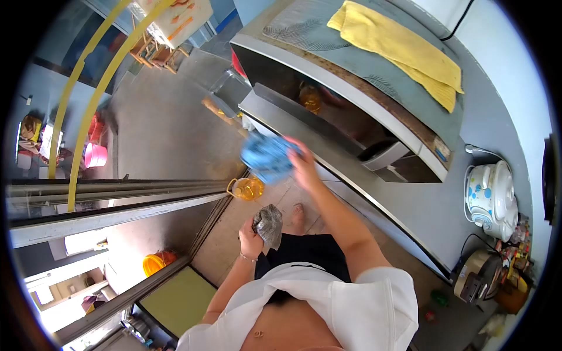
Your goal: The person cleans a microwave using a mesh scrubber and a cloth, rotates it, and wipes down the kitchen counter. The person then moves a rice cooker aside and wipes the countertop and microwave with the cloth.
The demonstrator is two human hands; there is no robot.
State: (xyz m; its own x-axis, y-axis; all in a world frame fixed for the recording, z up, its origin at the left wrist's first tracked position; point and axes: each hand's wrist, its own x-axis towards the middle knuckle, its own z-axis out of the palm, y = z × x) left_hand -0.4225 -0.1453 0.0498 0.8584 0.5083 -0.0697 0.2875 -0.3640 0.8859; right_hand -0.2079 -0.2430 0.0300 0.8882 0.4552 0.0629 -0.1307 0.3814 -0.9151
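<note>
A blue cloth [266,157] hangs from my right hand [303,164], blurred by motion, beside the front edge of the grey counter [404,202]. Lower and to the left, my left hand [250,240] is closed on a crumpled grey cloth [268,226]. Between the two hands and further left, a bottle of yellow oil [248,188] stands on the floor. The metal-fronted cabinet [351,76] on the counter has a dark glossy front, and a folded yellow towel [404,50] lies on its covered top.
A white pot with blue dots [490,193] and a round cooker [479,275] sit on the counter at the right. A sliding door frame [117,205] runs along the left. An orange basin [154,265] and a pink bucket [95,155] are beyond it.
</note>
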